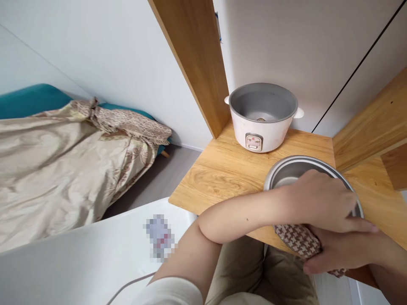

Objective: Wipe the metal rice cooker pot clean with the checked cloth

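A grey metal rice cooker inner pot [313, 159] rests on the wooden board at right, its mouth facing up towards me. My left hand [321, 203] crosses over its near rim, fingers bent down into the pot and mostly hidden, thumb outside. Below it, my right hand [345, 250] is closed on a brown and white houndstooth cloth [299, 239], pressed against the pot's near outer side. The left thumb lies over the back of the right hand. Behind the pot stands the white rice cooker body [262, 131], lidless, with its hollow grey inside showing.
Wooden uprights [193, 55] frame the wooden board [203, 182] against a white wall. A white surface [95, 254] at lower left carries a blurred-out item [160, 237] and a cable [130, 284]. Beyond it, a teal sofa [34, 99] is draped with a beige cover [57, 169].
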Action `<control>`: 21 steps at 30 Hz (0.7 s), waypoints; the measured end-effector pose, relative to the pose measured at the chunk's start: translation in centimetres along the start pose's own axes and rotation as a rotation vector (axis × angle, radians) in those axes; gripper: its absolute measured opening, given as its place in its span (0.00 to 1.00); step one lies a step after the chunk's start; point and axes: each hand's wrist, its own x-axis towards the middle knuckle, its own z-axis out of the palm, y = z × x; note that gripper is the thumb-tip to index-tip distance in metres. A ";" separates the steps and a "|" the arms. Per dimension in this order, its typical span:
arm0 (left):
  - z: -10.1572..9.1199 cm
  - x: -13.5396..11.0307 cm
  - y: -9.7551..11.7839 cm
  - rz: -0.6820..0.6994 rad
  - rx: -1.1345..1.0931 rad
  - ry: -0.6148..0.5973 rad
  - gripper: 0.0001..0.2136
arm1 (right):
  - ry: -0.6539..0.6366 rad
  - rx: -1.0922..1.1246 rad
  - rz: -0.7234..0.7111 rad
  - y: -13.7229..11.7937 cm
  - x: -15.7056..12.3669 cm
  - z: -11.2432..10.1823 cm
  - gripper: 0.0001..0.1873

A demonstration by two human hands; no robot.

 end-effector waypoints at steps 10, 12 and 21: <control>1.6 -1.3 -5.0 -0.089 0.028 -0.327 0.38 | -0.063 0.086 -0.133 -1.4 0.1 -1.6 0.23; 1.8 -1.2 -5.1 -0.079 0.087 -0.380 0.34 | -0.068 0.068 -0.163 -1.0 0.2 -1.3 0.25; 1.4 -0.9 -5.6 -0.062 0.224 -0.510 0.23 | -0.086 -0.012 -0.261 0.5 0.2 -1.6 0.24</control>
